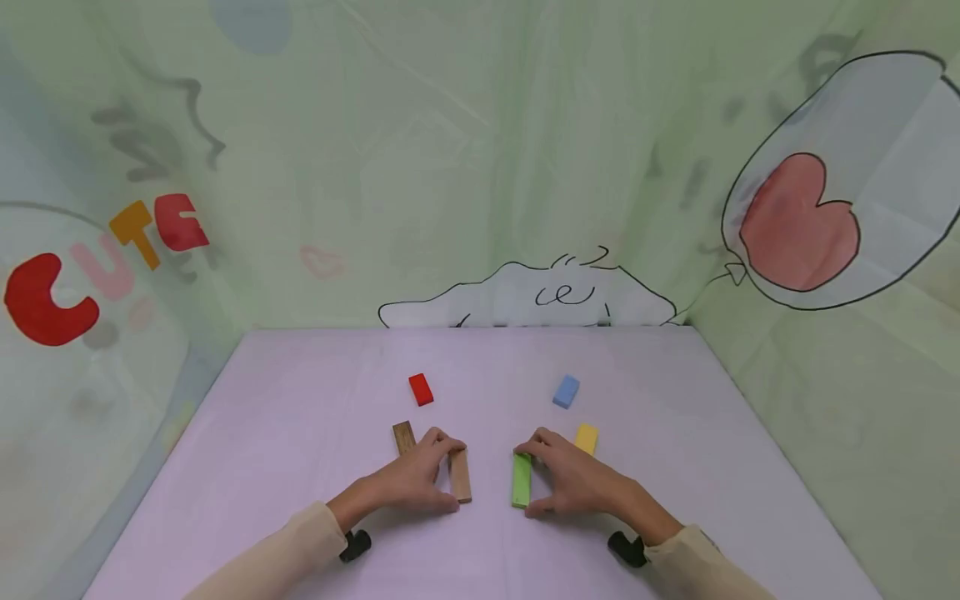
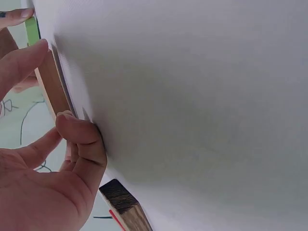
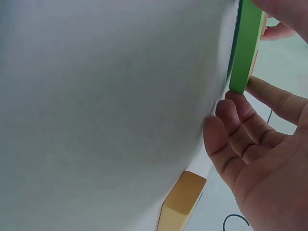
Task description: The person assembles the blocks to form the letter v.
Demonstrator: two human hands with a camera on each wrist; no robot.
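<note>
My left hand [image 1: 416, 477] pinches a light brown wooden block [image 1: 460, 477] by its two ends, thumb at the near end and fingers at the far end. Across a small gap, my right hand [image 1: 576, 477] grips a green block [image 1: 521, 480] lengthwise in the same way. Both blocks lie on or very close to the table; the exact contact cannot be told. Beside the left hand is a darker brown wooden block [image 1: 403, 436], its near part hidden. A yellow block [image 1: 587, 437] sits just beyond the right hand, also partly covered.
Farther back on the pale cloth-covered table [image 1: 315, 400] lie a red block [image 1: 422, 389] at the left and a blue block [image 1: 566, 391] at the right. Printed fabric walls [image 1: 420, 167] enclose the back and sides. A dark wrist device [image 1: 356, 546] hangs under the left sleeve.
</note>
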